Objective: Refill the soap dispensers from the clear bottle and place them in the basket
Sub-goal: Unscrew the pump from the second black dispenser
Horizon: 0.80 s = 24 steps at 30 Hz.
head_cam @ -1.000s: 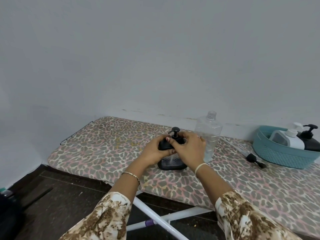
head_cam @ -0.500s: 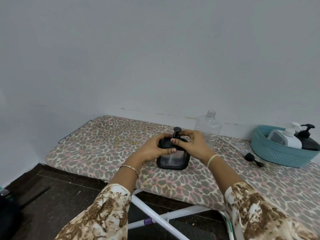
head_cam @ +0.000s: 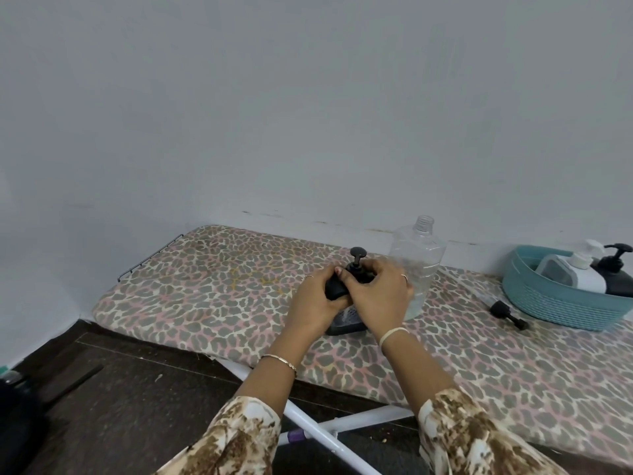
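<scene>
Ironing board (head_cam: 212, 296) with leopard-print cover runs left to right against the grey wall (head_cam: 308, 97), white folding legs (head_cam: 308, 426) showing under it over dark floor; teal plastic basket (head_cam: 548, 303) sits at the board's right end, holding a white pump dispenser (head_cam: 575, 275) and a black pump dispenser (head_cam: 618, 275) side by side, both leaning; clear bottle (head_cam: 419, 255) stands upright and uncapped just behind the hands, a little liquid low inside, level hard to read through the blur; dark square soap dispenser (head_cam: 344, 323) stands on the board mid-frame, mostly covered; left hand (head_cam: 317, 299) wraps its shoulder from the left, fingers closed around the body; right hand (head_cam: 380, 296) closes over the pump collar from the right, pump head (head_cam: 358, 252) sticking up between the two thumbs; loose black pump with tube (head_cam: 507, 313) lies flat on the board between bottle and basket, touching neither; bangle on left wrist, pale band on right.
</scene>
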Each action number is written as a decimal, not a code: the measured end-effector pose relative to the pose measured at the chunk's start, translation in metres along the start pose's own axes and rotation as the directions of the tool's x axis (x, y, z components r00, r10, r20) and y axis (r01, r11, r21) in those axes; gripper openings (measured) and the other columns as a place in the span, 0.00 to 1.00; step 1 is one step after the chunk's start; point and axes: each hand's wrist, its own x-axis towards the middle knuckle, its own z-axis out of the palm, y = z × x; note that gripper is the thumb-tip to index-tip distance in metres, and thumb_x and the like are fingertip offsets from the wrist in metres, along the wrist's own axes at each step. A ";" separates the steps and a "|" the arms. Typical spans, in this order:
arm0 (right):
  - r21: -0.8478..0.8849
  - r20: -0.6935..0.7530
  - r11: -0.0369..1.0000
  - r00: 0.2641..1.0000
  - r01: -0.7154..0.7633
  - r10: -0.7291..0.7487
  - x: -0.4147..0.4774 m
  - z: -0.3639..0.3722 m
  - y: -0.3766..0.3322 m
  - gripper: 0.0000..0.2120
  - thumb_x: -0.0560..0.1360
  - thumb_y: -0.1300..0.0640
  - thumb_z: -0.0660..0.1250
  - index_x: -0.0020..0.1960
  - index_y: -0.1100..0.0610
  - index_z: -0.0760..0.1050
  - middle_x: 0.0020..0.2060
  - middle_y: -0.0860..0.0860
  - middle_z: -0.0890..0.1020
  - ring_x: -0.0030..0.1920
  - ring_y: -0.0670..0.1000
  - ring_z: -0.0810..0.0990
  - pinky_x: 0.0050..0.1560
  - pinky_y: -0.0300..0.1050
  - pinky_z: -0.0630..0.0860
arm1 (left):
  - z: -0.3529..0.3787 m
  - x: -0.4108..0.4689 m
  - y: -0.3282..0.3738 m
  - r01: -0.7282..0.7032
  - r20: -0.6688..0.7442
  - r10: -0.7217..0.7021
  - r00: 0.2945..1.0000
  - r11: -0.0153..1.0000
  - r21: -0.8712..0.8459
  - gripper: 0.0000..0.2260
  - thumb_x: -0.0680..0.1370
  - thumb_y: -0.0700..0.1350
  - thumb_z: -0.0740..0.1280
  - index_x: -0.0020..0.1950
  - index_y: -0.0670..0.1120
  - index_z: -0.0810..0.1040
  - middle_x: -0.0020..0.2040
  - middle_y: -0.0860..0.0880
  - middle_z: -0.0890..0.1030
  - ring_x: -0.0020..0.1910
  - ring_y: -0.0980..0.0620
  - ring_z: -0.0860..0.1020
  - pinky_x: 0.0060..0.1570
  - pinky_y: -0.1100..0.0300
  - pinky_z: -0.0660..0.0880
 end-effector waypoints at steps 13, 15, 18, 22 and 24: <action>0.530 0.517 0.837 0.834 -0.135 -0.193 0.033 -0.014 0.020 0.09 0.70 0.57 0.76 0.48 0.54 0.81 0.49 0.53 0.84 0.53 0.53 0.82 0.61 0.57 0.76 | -0.030 0.019 -0.003 0.182 0.373 -0.106 0.922 0.968 -0.175 0.28 0.74 0.45 0.74 0.72 0.46 0.69 0.61 0.52 0.76 0.62 0.55 0.74 0.53 0.75 0.73; 0.528 0.574 0.835 0.789 -0.152 -0.220 0.036 -0.020 0.018 0.07 0.71 0.59 0.74 0.48 0.55 0.80 0.49 0.56 0.83 0.53 0.54 0.82 0.61 0.55 0.76 | -0.031 0.019 -0.001 0.175 0.375 -0.102 0.922 0.970 -0.168 0.28 0.74 0.45 0.73 0.72 0.47 0.69 0.60 0.53 0.76 0.61 0.56 0.75 0.52 0.76 0.72; 0.466 0.533 0.879 0.826 -0.104 -0.185 0.031 -0.020 0.010 0.10 0.70 0.57 0.76 0.49 0.55 0.79 0.47 0.52 0.83 0.51 0.52 0.82 0.56 0.47 0.78 | -0.028 0.016 -0.002 0.166 0.315 -0.112 0.942 0.975 -0.149 0.28 0.72 0.48 0.75 0.70 0.49 0.71 0.59 0.55 0.76 0.60 0.56 0.75 0.57 0.69 0.73; 0.255 0.209 0.967 0.978 -0.030 -0.025 0.014 -0.009 0.006 0.20 0.60 0.42 0.79 0.43 0.50 0.75 0.42 0.46 0.81 0.46 0.46 0.80 0.47 0.42 0.75 | -0.019 0.011 -0.007 0.140 0.140 -0.125 0.982 0.985 -0.102 0.27 0.68 0.51 0.78 0.65 0.52 0.76 0.58 0.54 0.80 0.58 0.55 0.77 0.60 0.57 0.75; 0.164 0.102 0.985 0.994 -0.049 0.033 0.005 -0.006 0.004 0.20 0.58 0.36 0.77 0.40 0.47 0.74 0.41 0.43 0.78 0.46 0.48 0.79 0.51 0.48 0.76 | -0.015 0.011 -0.006 0.130 0.105 -0.121 0.987 0.988 -0.081 0.26 0.68 0.50 0.78 0.64 0.52 0.76 0.58 0.54 0.80 0.57 0.54 0.78 0.59 0.57 0.76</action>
